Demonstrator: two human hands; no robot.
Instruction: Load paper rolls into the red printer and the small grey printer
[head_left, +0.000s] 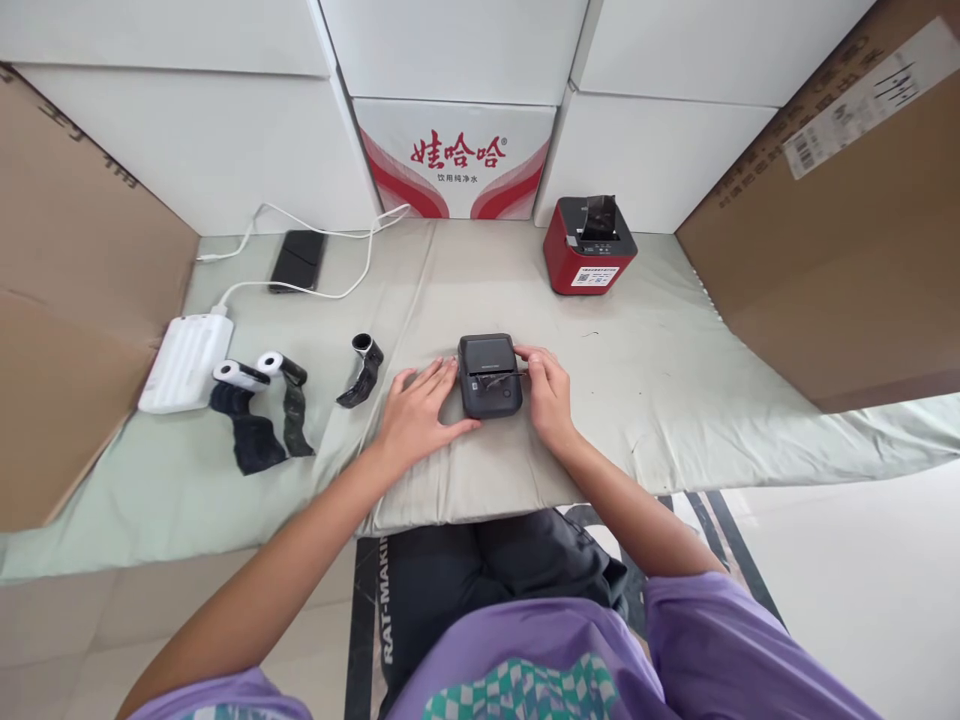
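Observation:
A small black label printer [489, 355] lies on the cloth-covered table in front of me. A thin dark paper strip [496, 379] comes from its slot and reaches toward its right side. My left hand [424, 412] rests beside the printer's left side, fingers stretched out, with the thumb near its lower left corner. Close against the right side is my right hand [549, 398], its fingers bent and closed around the strip's end. A short black paper roll [363, 368] with a loose tail lies left of my left hand.
Two rolls with dark tails, one a white-ended roll [271, 364], lie near a white power bank [187, 362] at left. A phone [298, 260] and white cable [330, 295] are behind. A red printer [589, 248] stands back right. Cardboard boxes [840, 230] flank the table.

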